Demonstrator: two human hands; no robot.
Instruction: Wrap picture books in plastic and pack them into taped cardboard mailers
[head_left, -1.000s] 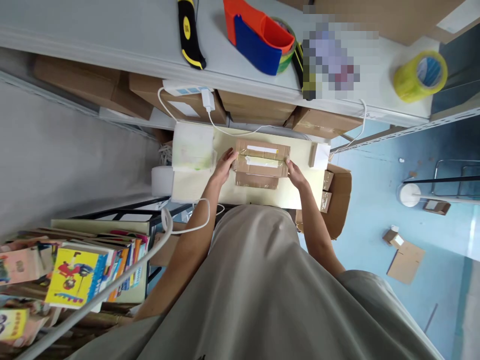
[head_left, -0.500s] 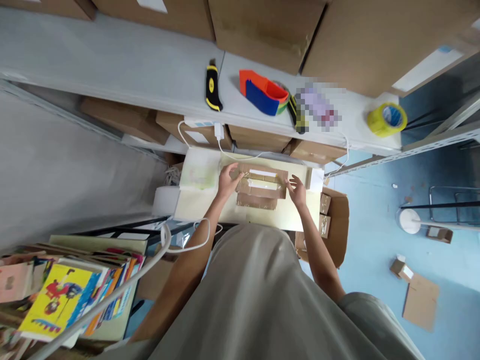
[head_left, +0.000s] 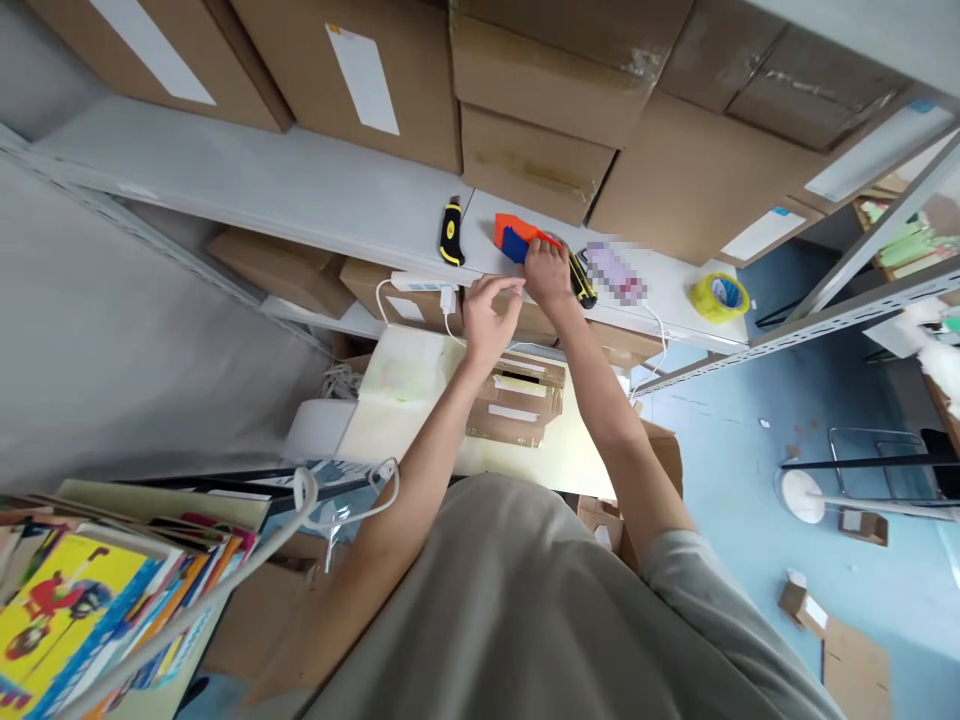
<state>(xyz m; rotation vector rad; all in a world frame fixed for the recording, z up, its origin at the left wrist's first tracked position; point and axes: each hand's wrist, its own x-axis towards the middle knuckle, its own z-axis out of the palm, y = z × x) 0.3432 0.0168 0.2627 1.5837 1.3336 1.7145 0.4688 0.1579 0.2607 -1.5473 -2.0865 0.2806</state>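
Note:
My right hand (head_left: 549,270) is closed on the orange-and-blue tape dispenser (head_left: 512,240) lying on the shelf, covering its right part. Just left of it, my left hand (head_left: 489,318) hangs in front of the shelf edge, thumb and fingertips drawn together. Whether anything sits in that pinch is too small to make out. Below both hands, a flat brown cardboard box (head_left: 525,400) with white strips and shiny tape on it lies on the pale yellow table (head_left: 397,410), touched by neither hand.
On the shelf (head_left: 300,190) are a black-and-yellow utility knife (head_left: 451,232), another yellow-black tool (head_left: 581,283), a blurred-out purple item (head_left: 616,272) and a yellow tape roll (head_left: 720,297). Large cartons (head_left: 536,160) stand behind. A white cable (head_left: 660,350) hangs at right; books (head_left: 97,610) are lower left.
Both hands have left the cardboard box and moved up to the shelf. My right hand has taken hold of the tape dispenser. The view has tilted upward.

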